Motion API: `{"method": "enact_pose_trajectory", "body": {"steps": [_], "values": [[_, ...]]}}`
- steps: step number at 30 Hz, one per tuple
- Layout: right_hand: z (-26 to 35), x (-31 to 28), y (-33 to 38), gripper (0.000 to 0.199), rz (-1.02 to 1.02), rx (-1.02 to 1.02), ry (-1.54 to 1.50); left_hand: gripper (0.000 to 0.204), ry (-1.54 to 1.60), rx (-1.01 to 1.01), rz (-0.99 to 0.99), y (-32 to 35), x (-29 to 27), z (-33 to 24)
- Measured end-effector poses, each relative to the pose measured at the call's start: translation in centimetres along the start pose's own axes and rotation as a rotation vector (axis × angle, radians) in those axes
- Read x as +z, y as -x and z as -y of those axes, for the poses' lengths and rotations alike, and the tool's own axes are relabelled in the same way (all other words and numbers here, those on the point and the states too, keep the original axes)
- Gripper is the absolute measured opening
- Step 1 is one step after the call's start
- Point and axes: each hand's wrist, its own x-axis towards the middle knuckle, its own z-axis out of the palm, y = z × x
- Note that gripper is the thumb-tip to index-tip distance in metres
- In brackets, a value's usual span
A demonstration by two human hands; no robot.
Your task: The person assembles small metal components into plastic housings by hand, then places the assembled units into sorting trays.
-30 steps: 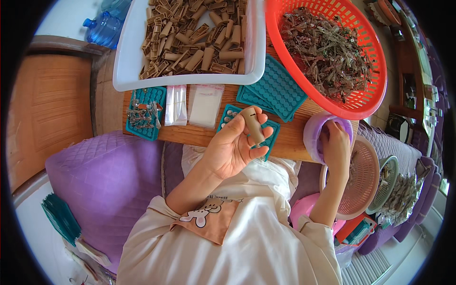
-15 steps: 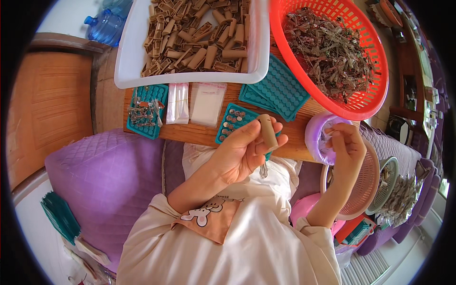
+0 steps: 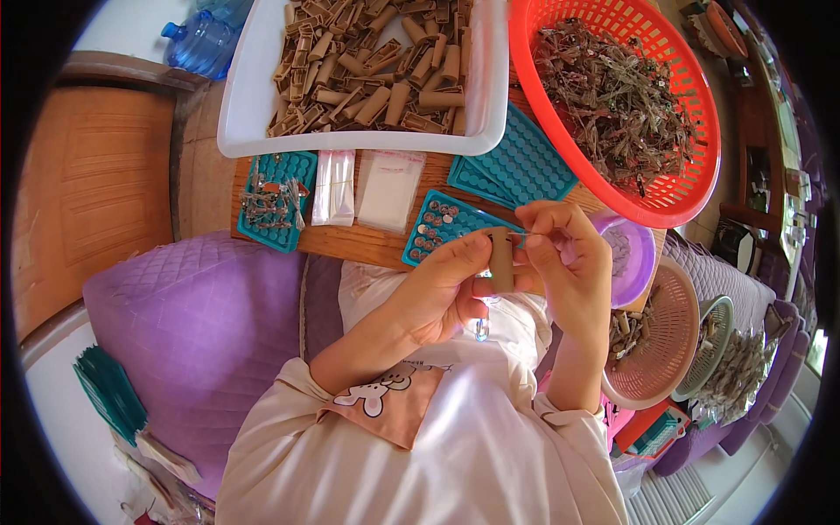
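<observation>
My left hand (image 3: 442, 284) is closed round a brown half-tube plastic casing (image 3: 501, 262), which stands nearly upright between the thumb and fingers. Beside its top end, my right hand (image 3: 569, 258) pinches something thin, too small to make out. Its fingertips nearly meet the casing. Below my left fingers dangles a small shiny clear piece (image 3: 481, 329), bright in places; how it is held is hidden. Just behind the hands lies a teal compartment tray (image 3: 468, 223) with several round silvery pieces in it. To the right of my right hand is a purple bowl (image 3: 643, 262).
A white tub (image 3: 494, 131) of brown casings and a red basket (image 3: 516, 70) of clear wired pieces fill the far side. Teal trays (image 3: 525, 153), clear plastic bags (image 3: 389, 188) and another loaded teal tray (image 3: 280, 236) lie on the wooden table. A pink basket (image 3: 674, 341) stands right.
My right hand has moved left from the purple bowl to the casing's top, bringing something thin in its fingers. The casing has turned more upright in my left hand.
</observation>
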Motion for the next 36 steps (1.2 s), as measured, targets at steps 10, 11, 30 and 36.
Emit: {"method": "enact_pose_trajectory", "body": {"steps": [10, 11, 30, 36], "values": [[0.2, -0.7, 0.4, 0.004, 0.121, 0.043, -0.043, 0.038, -0.071, -0.033, 0.064, 0.0, -0.8, 0.0], [0.2, -0.7, 0.3, 0.004, 0.122, 0.042, -0.043, 0.038, -0.071, -0.031, 0.063, 0.0, -0.8, 0.0], [0.3, -0.5, 0.8, 0.004, 0.148, 0.052, 0.060, 0.041, -0.177, -0.032, 0.055, 0.5, -0.1, -0.3], [-0.9, -0.9, 0.4, 0.004, 0.235, 0.131, -0.039, 0.044, -0.349, -0.016, -0.009, 0.4, -0.6, 0.4]]}}
